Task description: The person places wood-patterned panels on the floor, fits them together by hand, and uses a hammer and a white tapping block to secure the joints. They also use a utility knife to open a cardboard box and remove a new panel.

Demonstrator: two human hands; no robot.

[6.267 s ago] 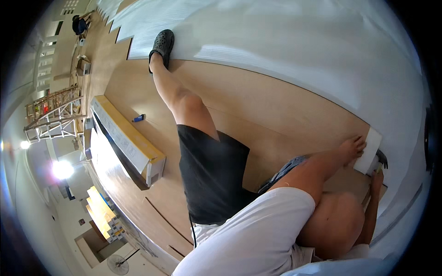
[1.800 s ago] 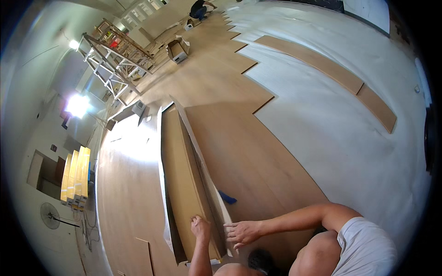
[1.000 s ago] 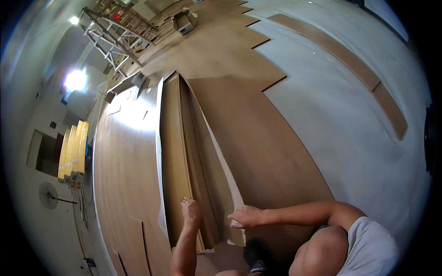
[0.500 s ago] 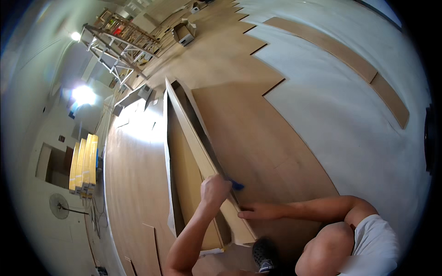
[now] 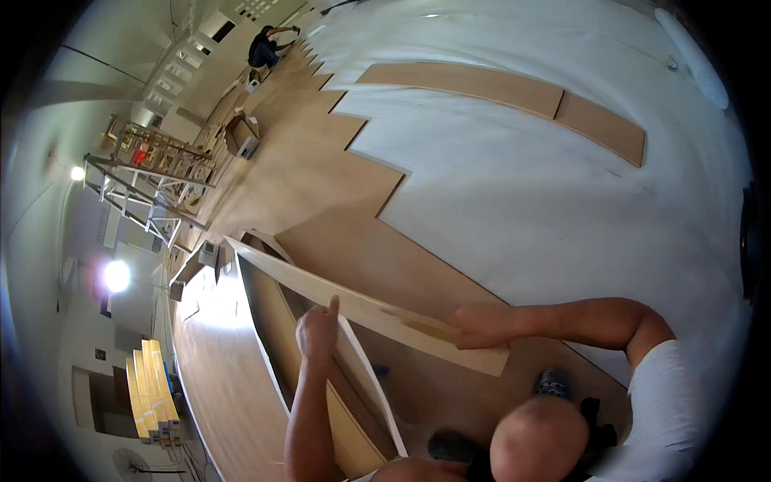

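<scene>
So we've got one long, pale tan plank (image 5: 377, 304) up in the air, slanting across the open carton, its far tip by the carton's far end and its near end out over the floor on our right. Our right hand (image 5: 484, 325) is closed around it close to that near end; it's a bit blurry, but that's a proper grip. Our left hand (image 5: 317, 331) sits at the plank's lower edge, about a third of the way along, fingers mostly curled in and one digit poking up over the plank. We honestly can't tell if it's gripping or just propping.

Right under the left hand there's the long open carton (image 5: 261, 291), with tan layers inside and one loose flap (image 5: 373, 365) standing out to the right. We've got a dark clog (image 5: 450, 444) planted just beside it.

Around that is the laid wood floor (image 5: 309, 161), which meets the white underlay (image 5: 482, 193) in a stair-step edge. Two loose planks (image 5: 458, 83) lie end to end on the underlay. Farther off, there's a co-worker (image 5: 263, 51) crouched by the floor's edge, plus yellow boxes (image 5: 152, 394) stacked over on the left.
</scene>
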